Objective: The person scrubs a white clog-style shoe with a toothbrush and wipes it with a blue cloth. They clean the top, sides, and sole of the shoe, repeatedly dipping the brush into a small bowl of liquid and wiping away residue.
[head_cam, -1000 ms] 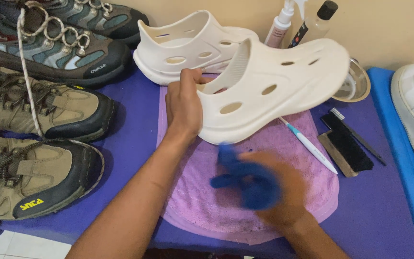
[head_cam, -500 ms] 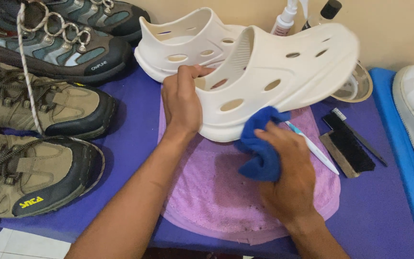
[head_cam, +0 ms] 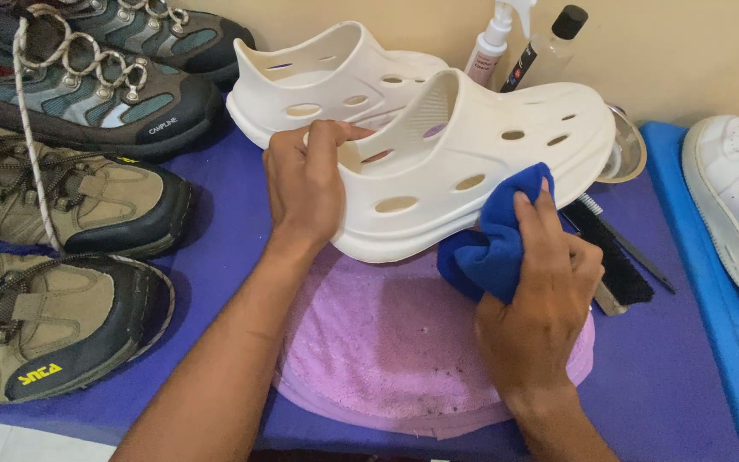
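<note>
My left hand (head_cam: 305,184) grips the heel end of a white foam clog (head_cam: 481,162) with oval holes and holds it tilted above a pink towel (head_cam: 387,351). A bunched blue cloth (head_cam: 498,244) is in my right hand (head_cam: 540,308), and it presses against the clog's lower side wall. A second white clog (head_cam: 327,73) lies on the table just behind the held one.
Several hiking shoes (head_cam: 70,197) line the left side of the purple table cover (head_cam: 215,257). Behind the clogs stand a spray bottle (head_cam: 491,38) and a black-capped bottle (head_cam: 549,47). To the right lie a black brush (head_cam: 613,257), a metal dish (head_cam: 626,154) and a white sneaker (head_cam: 737,205).
My right hand has carried the blue cloth up from over the towel onto the clog's side. My left hand has tipped the clog up and shifted its grip to the heel opening.
</note>
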